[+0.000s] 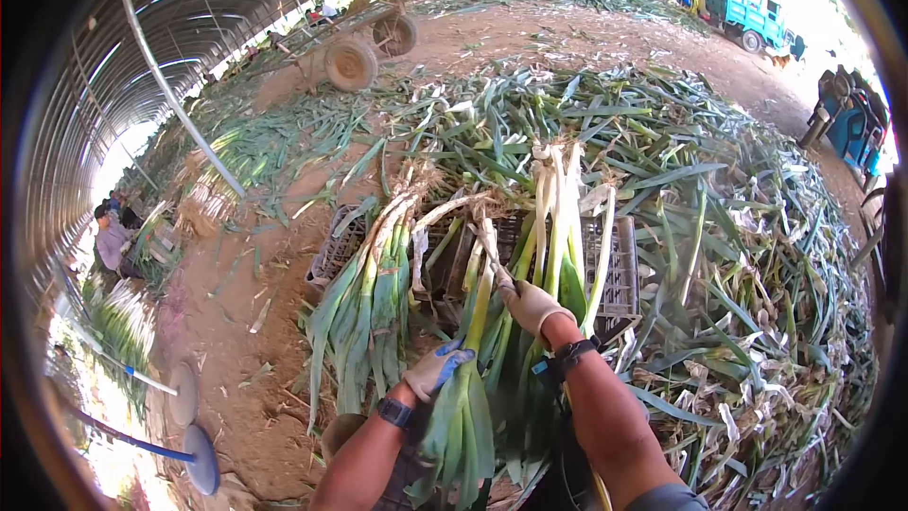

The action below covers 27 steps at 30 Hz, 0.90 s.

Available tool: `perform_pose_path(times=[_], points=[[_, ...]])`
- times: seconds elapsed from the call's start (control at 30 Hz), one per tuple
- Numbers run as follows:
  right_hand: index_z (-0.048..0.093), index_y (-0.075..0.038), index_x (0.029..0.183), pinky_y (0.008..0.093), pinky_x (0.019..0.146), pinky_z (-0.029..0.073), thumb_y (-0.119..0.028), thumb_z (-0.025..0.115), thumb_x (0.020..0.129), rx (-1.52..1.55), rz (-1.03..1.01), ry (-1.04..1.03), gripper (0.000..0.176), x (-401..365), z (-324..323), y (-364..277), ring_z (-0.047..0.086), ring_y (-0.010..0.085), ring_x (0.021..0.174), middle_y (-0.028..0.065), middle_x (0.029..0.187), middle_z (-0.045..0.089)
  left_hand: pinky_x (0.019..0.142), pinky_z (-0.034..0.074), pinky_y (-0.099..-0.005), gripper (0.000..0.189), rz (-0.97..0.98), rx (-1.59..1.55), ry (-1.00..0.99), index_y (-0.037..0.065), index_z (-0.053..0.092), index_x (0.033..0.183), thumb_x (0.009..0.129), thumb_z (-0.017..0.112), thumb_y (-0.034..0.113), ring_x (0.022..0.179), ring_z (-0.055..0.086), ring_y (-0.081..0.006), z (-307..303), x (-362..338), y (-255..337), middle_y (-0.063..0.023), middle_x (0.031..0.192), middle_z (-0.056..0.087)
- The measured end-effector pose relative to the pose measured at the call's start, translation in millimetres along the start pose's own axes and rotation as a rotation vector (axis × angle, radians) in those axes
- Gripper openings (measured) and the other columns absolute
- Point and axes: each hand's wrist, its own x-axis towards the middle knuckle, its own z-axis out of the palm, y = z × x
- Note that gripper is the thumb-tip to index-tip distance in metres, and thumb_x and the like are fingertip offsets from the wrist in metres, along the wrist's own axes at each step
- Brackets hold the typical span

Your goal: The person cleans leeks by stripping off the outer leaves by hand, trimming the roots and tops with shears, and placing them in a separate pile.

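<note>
My left hand [437, 369], in a white and blue glove, is wrapped around a leek [482, 295] just above its green leaves. The leek's root end points away from me over a plastic crate [619, 270]. My gloved right hand [534, 310] is closed on a brownish outer leaf [491, 248] that runs along the same leek's stalk. On the crate, to the right, lie several clean white-stemmed leeks [558, 218]. A bundle of unpeeled leeks [380, 260] with dirty roots rests on the left side.
Leaf scraps [747, 255] pile up on the right and beyond the crate. A two-wheeled cart [352, 63] stands farther back. Other people work at the left edge [115, 238] and at the back. A slanted metal pole [175, 85] rises on the left.
</note>
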Motion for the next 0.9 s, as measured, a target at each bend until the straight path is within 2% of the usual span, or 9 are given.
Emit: perform_pose_path(times=[0.07,0.23,0.4,0.47,0.53,0.63,0.7,0.8,0.9], points=[[0.06,0.004,0.121,0.0453,0.098,0.046,-0.061,0.029,0.099,0.007,0.087,0.053,0.076,-5,-3,-6,0.06,0.0441,0.112,0.0308,0.112,0.065,0.081,0.049,-0.0264,0.042,-0.112,-0.341,-0.075,0.001,0.059,0.127,0.096,0.062,0.029,0.092,0.059,-0.0091,-1,-7,-1,-0.0047,0.102,0.066],[0.057,0.004,0.126,0.0442,0.096,0.046,-0.058,0.038,0.099,0.098,-0.004,-0.066,0.071,4,-4,6,0.061,0.0432,0.112,0.0299,0.115,0.064,0.074,0.051,-0.0268,0.04,-0.085,-0.232,-0.041,0.002,0.061,0.123,0.096,0.06,0.032,0.081,0.061,-0.011,1,-18,-7,-0.0028,0.095,0.066],[0.061,0.005,0.122,0.0419,0.095,0.046,-0.066,0.035,0.097,0.089,0.129,0.114,0.079,-3,-7,5,0.063,0.0411,0.11,0.0289,0.108,0.067,0.069,0.053,-0.0276,0.034,-0.195,-0.445,-0.12,0.005,0.063,0.116,0.096,0.06,0.032,0.074,0.065,-0.0125,-1,-18,-7,-0.0032,0.09,0.067],[0.061,0.004,0.122,0.0409,0.095,0.046,-0.069,0.034,0.096,0.236,0.061,-0.092,0.082,-5,-15,8,0.064,0.0385,0.109,0.0274,0.109,0.067,0.068,0.053,-0.0277,0.033,-0.198,-0.493,-0.129,0.005,0.064,0.114,0.096,0.06,0.032,0.073,0.065,-0.0124,0,-15,-11,-0.0032,0.09,0.067],[0.061,0.004,0.122,0.0404,0.089,0.048,-0.071,0.034,0.095,0.209,0.128,-0.204,0.084,-9,-19,2,0.066,0.0349,0.097,0.024,0.104,0.068,0.068,0.053,-0.0278,0.032,-0.2,-0.538,-0.135,0.005,0.064,0.112,0.096,0.06,0.032,0.073,0.065,-0.0124,0,-14,-13,-0.0032,0.09,0.067],[0.061,0.004,0.12,0.0399,0.077,0.05,-0.074,0.034,0.094,0.215,0.076,-0.053,0.087,4,-4,16,0.066,0.0286,0.081,0.0181,0.092,0.068,0.068,0.053,-0.0277,0.032,-0.227,-0.54,-0.148,0.005,0.065,0.112,0.096,0.059,0.032,0.073,0.065,-0.0127,0,-15,-12,-0.0032,0.091,0.068],[0.059,0.0,0.121,0.0327,0.039,0.039,-0.07,0.042,0.094,0.459,0.123,-0.186,0.077,-3,-15,8,0.048,0.0139,0.043,0.0055,0.066,0.056,0.07,0.053,-0.0276,0.033,-0.231,-0.526,-0.124,0.004,0.065,0.111,0.097,0.059,0.033,0.073,0.065,-0.0129,0,-12,-22,-0.0031,0.092,0.068],[0.063,0.004,0.116,0.0362,0.054,0.047,-0.069,0.042,0.095,0.415,0.139,-0.151,0.079,0,-17,11,0.058,0.0197,0.058,0.01,0.081,0.065,0.071,0.053,-0.0271,0.035,-0.248,-0.534,-0.112,0.004,0.064,0.113,0.097,0.059,0.035,0.073,0.065,-0.0131,1,-19,-23,-0.0036,0.092,0.068],[0.062,0.002,0.114,0.0322,0.048,0.044,-0.069,0.045,0.094,0.568,0.13,-0.119,0.076,-15,-28,6,0.053,0.0152,0.052,0.0066,0.077,0.062,0.072,0.055,-0.0296,0.032,-0.211,-0.637,-0.128,0.005,0.062,0.114,0.096,0.06,0.032,0.075,0.066,-0.0141,3,-19,-10,-0.0051,0.091,0.068]])
